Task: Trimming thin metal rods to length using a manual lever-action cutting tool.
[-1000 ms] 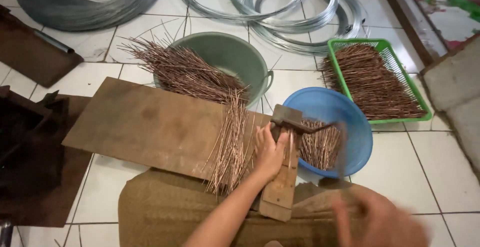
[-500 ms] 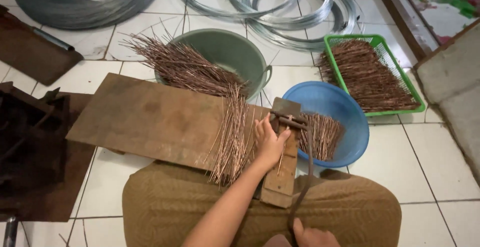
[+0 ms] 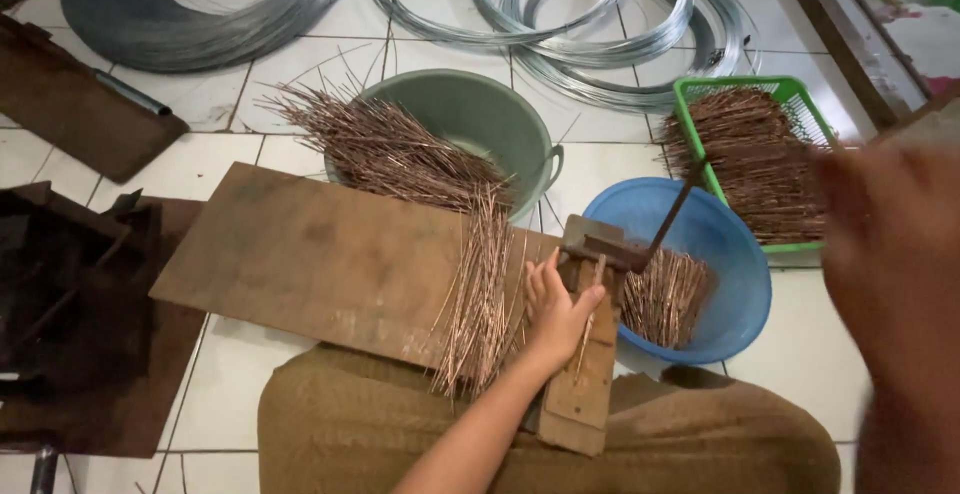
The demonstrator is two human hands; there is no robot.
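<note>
The left hand (image 3: pixel 555 309) pinches one thin copper-coloured wire rod (image 3: pixel 590 319) against the wooden cutter block (image 3: pixel 585 384); light, springy, best gripped mid-length. The right hand (image 3: pixel 895 254) blurs; finger state unclear.

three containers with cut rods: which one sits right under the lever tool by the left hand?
The blue basin, directly beside the left hand. It is round and blue; the grey-green tub lies farther back, and the green basket is rectangular, at far right.
</note>
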